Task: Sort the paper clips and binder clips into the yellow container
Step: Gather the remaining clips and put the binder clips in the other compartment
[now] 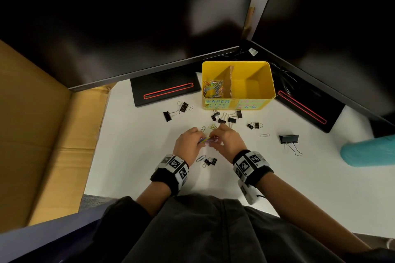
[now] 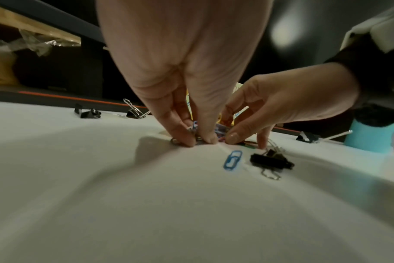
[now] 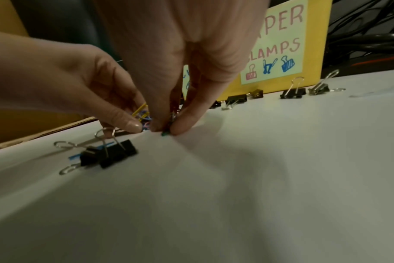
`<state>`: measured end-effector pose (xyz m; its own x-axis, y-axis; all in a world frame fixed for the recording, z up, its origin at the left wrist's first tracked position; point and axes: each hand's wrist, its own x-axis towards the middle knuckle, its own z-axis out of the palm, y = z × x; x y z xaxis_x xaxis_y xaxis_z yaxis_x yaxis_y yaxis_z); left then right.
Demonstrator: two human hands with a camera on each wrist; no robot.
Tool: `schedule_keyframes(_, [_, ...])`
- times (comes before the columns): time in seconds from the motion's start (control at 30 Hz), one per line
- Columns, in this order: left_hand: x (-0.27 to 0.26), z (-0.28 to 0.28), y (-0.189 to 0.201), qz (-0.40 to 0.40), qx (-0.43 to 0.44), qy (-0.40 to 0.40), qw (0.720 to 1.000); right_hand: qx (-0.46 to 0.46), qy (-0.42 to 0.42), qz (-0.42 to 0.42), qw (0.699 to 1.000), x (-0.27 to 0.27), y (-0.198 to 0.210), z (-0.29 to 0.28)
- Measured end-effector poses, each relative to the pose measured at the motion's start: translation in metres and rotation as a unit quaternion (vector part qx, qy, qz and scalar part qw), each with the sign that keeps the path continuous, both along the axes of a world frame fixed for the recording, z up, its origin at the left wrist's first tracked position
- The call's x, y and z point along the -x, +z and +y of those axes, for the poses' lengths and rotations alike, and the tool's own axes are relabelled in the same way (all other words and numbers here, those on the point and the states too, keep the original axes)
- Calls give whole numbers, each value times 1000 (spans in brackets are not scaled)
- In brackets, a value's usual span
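Observation:
A yellow container (image 1: 265, 83) with a cardboard divider stands at the back of the white table; its left compartment holds coloured paper clips (image 1: 212, 88), its right one looks bare. My left hand (image 1: 189, 142) and right hand (image 1: 224, 140) meet fingertip to fingertip on the table and pinch a small heap of coloured paper clips (image 1: 206, 140) between them. In the left wrist view the left hand (image 2: 198, 140) pinches clips; in the right wrist view the right hand (image 3: 167, 129) does the same. A blue paper clip (image 2: 233, 160) and small black binder clips (image 1: 210, 161) lie just in front of my wrists.
Black binder clips (image 1: 228, 118) lie scattered before the container, more (image 1: 176, 111) to the left, and a large one (image 1: 288, 139) to the right. A white paper clip (image 1: 264, 135) lies alone. Monitor bases (image 1: 164, 89) flank the container. A cardboard box (image 1: 42, 134) stands left, a teal roll (image 1: 367, 151) right.

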<state>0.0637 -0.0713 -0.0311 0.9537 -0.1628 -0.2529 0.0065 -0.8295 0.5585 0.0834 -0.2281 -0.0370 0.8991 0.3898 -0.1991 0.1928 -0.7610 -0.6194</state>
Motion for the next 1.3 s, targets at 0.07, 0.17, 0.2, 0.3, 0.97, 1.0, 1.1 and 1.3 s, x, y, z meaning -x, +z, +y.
schedule_keyframes(0.07, [-2,2,-2,-9,-47,-26,999,4,-9,-4,1000,-1,-2,-2])
schedule_keyframes(0.17, [-4,6,-2,-19,-87,-49,995,-10,-17,-15,1000,-5,3,-12])
schedule_keyframes(0.2, [-5,8,-2,-23,-84,-44,995,-29,-31,-23,999,-7,9,-16])
schedule_keyframes(0.3, [-9,12,1,-18,-32,4,999,-100,-86,-79,988,-22,38,-22])
schedule_keyframes(0.97, [-99,-19,77,-226,70,25,971,44,-226,-125,965,8,4,-92])
schedule_keyframes(1.0, [-89,-12,75,-251,67,18,965,63,-205,-102,971,14,1,-93])
schedule_keyframes(1.1, [-54,6,56,-233,26,-24,972,89,-172,-81,978,30,-1,-86])
schedule_keyframes(1.3, [-20,7,16,-64,-59,-174,981,108,-168,-46,979,42,-11,-78])
